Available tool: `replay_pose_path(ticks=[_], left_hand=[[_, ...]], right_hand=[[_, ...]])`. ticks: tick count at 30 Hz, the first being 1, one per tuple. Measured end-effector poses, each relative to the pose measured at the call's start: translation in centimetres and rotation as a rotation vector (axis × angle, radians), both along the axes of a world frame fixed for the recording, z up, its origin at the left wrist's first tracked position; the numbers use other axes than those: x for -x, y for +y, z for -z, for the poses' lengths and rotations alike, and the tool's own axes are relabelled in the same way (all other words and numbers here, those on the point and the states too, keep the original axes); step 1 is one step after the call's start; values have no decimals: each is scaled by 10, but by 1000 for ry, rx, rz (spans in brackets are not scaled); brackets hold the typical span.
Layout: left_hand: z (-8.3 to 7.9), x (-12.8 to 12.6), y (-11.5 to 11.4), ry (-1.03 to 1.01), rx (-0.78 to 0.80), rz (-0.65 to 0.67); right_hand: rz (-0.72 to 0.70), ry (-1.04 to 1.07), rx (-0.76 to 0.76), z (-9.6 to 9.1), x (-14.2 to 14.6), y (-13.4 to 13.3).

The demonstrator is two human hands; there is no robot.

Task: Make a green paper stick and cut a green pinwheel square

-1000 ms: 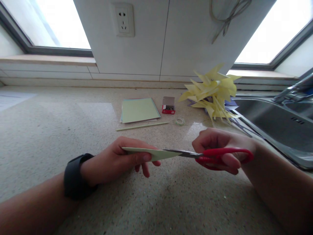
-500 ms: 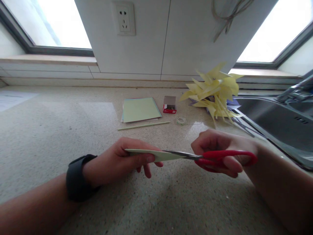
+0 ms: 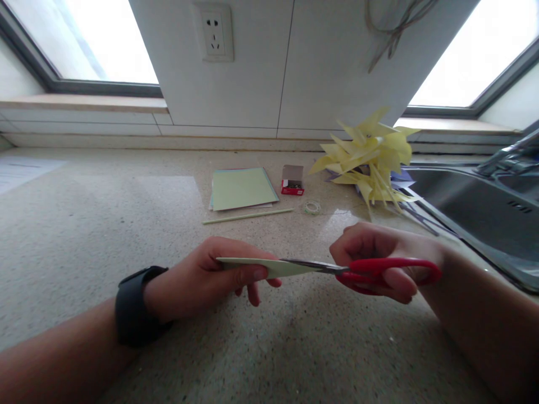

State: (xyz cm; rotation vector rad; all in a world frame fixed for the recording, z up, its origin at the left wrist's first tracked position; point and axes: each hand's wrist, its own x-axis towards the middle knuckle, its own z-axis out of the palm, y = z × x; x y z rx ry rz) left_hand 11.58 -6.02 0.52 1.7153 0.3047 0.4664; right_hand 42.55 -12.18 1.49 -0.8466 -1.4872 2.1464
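Observation:
My left hand (image 3: 206, 278), with a black watch on the wrist, pinches a pale green sheet of paper (image 3: 269, 266) held nearly edge-on above the counter. My right hand (image 3: 379, 255) grips red-handled scissors (image 3: 379, 271), fingers through the loops. The metal blades lie along the paper's right end, closed or nearly closed on it. Both hands hover over the speckled countertop (image 3: 84, 224).
Behind the hands lie a stack of coloured paper (image 3: 242, 188), a thin green stick (image 3: 248, 216), a small red box (image 3: 291, 180) and a ring of rubber bands (image 3: 311, 207). Yellow paper pinwheels (image 3: 370, 151) are piled beside a steel sink (image 3: 475, 213) at the right. A wall socket (image 3: 215, 33) sits above.
Hardly anything moved: the view shifted slightly and both hands stay in the same grip on the paper and the scissors.

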Motion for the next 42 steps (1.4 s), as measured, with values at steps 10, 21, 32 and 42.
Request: replay_pose_path(ticks=[10, 21, 32, 42], left_hand=[[3, -1, -1, -36, -117, 14], [3, 0, -1, -34, -83, 27], [5, 0, -2, -42, -54, 35], [2, 0, -2, -51, -124, 80]], right_hand=[[-28, 45, 37, 3, 7, -1], [-26, -15, -20, 3, 3, 1], [13, 35, 127, 8, 7, -1], [31, -57, 108, 3, 12, -4]])
